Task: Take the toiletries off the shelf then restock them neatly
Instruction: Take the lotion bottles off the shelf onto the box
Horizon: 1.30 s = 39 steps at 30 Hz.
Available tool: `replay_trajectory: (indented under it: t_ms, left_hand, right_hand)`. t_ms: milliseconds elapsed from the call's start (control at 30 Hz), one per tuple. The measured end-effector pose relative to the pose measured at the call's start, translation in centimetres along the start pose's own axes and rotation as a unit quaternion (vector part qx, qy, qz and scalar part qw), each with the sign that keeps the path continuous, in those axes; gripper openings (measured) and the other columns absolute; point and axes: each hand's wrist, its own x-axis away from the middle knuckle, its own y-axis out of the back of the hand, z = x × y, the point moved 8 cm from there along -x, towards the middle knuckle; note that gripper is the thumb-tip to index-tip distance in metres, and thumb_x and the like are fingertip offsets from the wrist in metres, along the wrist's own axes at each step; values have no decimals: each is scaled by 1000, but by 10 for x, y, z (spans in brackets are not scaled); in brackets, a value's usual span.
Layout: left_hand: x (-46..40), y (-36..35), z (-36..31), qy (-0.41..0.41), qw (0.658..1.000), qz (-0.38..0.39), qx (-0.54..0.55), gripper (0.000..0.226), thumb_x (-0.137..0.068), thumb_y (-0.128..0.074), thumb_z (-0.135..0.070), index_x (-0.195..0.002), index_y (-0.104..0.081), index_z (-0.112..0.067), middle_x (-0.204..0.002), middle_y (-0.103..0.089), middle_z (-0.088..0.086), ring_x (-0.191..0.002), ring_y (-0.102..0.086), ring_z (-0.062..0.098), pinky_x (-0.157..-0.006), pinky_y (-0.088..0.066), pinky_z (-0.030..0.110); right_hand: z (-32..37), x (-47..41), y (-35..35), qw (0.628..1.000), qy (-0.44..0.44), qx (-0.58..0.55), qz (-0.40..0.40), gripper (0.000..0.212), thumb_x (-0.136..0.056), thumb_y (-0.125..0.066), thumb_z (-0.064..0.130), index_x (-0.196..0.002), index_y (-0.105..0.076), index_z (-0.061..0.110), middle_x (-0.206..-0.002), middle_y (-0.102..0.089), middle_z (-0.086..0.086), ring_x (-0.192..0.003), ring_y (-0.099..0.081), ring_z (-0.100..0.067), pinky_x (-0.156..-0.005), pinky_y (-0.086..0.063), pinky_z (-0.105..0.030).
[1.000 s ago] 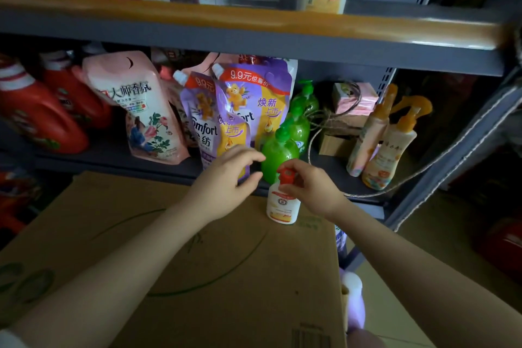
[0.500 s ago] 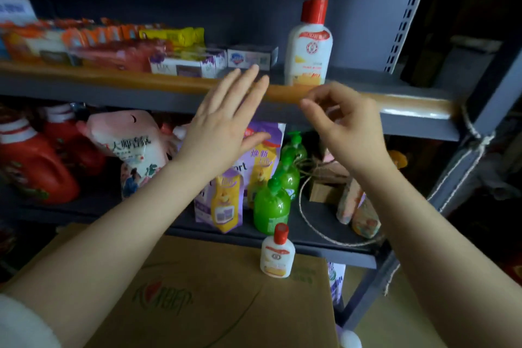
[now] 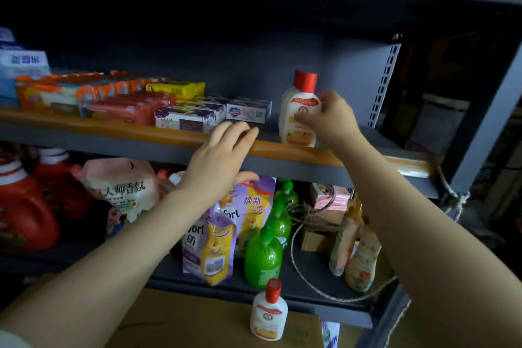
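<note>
A: Right hand (image 3: pixel 329 121) is wrapped around a white red-capped lotion bottle (image 3: pixel 299 113) standing upright on the upper shelf (image 3: pixel 285 150), just right of the soap boxes (image 3: pixel 214 114).

B: And the left hand (image 3: pixel 217 158)?

A: Spread open, holding nothing, fingers lying over the shelf's orange front edge.

B: Count the white bottles.

A: Two. The second lotion bottle (image 3: pixel 268 312) stands on the cardboard box (image 3: pixel 197 322) below. Behind it I count three green bottles (image 3: pixel 264 257) in a row.

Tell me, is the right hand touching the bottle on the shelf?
Touching. The head view shows the right hand wrapped around the bottle.
</note>
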Motion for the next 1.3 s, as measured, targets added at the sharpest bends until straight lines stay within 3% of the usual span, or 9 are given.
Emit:
replay_trajectory:
  t_ms: [133, 300, 400, 500, 700, 767, 967, 1067, 1300]
  left_hand:
    - [1, -1, 0, 11, 1000, 3, 21, 82, -55, -80, -42, -122, -56, -2, -118, -57, 12, -114, -37, 26, -71, -55, 39]
    - [8, 14, -18, 32, 995, -19, 89, 94, -63, -81, -38, -139, -37, -4, -133, -49, 16, -123, -48, 31, -95, -44, 38]
    - [15, 39, -26, 108, 936, -50, 330, 81, -77, -66, -46, -141, -18, -31, -143, -34, -11, -129, -32, 4, -105, -27, 14]
    - [15, 52, -28, 147, 878, -86, 448, 65, -76, -64, -51, -130, -28, -44, -128, -46, -23, -117, -48, 1, -94, -43, 16]
    - [17, 53, -30, 131, 869, -73, 471, 41, -82, -58, -36, -120, -45, -45, -117, -54, -25, -103, -55, -4, -81, -46, 14]
    - [24, 39, -27, 183, 798, -37, 573, 39, -84, -61, -29, -117, -50, -44, -116, -61, -20, -104, -59, 1, -80, -49, 18]
    - [57, -7, -45, 334, 440, 66, 831, 36, -75, -51, -19, -110, -61, -21, -99, -71, 0, -86, -68, 12, -64, -56, 26]
    - [73, -24, -56, 365, 385, 97, 842, 35, -76, -49, -20, -109, -61, -15, -92, -71, 7, -76, -69, 16, -59, -56, 28]
    - [91, -26, -77, 342, 389, 186, 835, 63, -55, -85, -40, -102, -66, -4, -79, -68, 13, -65, -66, 18, -51, -52, 27]
  right_hand:
    - [11, 7, 1, 999, 39, -28, -2, 38, -74, -76, 21, -105, -55, 15, -103, -64, -4, -94, -62, -21, -81, -53, -36]
    - [29, 47, 24, 929, 129, -346, -12, 21, -83, -64, 4, -96, -55, 18, -83, -65, 6, -79, -64, -11, -72, -53, -24]
    - [31, 64, 18, 850, 122, -506, 76, 22, -80, -68, 14, -96, -53, 13, -73, -64, 7, -64, -59, -6, -55, -48, -18]
    - [29, 80, -3, 814, 95, -550, 158, 61, -63, -79, 39, -107, -51, 7, -75, -62, 3, -60, -56, -7, -54, -47, -19]
    - [16, 98, -26, 878, 78, -440, 168, 30, -74, -71, 19, -99, -57, 10, -72, -64, 4, -60, -56, -12, -53, -46, -20]
    - [20, 103, -25, 901, 93, -389, 167, 23, -81, -64, 17, -101, -58, 7, -74, -66, 5, -64, -60, -9, -54, -46, -19]
    - [19, 108, -11, 931, 108, -317, 149, 41, -91, -42, 34, -103, -59, -3, -92, -62, -23, -81, -55, -23, -73, -42, -37]
    - [12, 111, -16, 924, 78, -333, 170, 27, -87, -48, 31, -98, -63, 10, -93, -64, -16, -84, -54, -28, -75, -39, -44]
    - [-27, 122, -31, 906, -28, -373, 197, 26, -82, -55, 38, -83, -64, 14, -81, -58, -17, -67, -51, -22, -59, -35, -28]
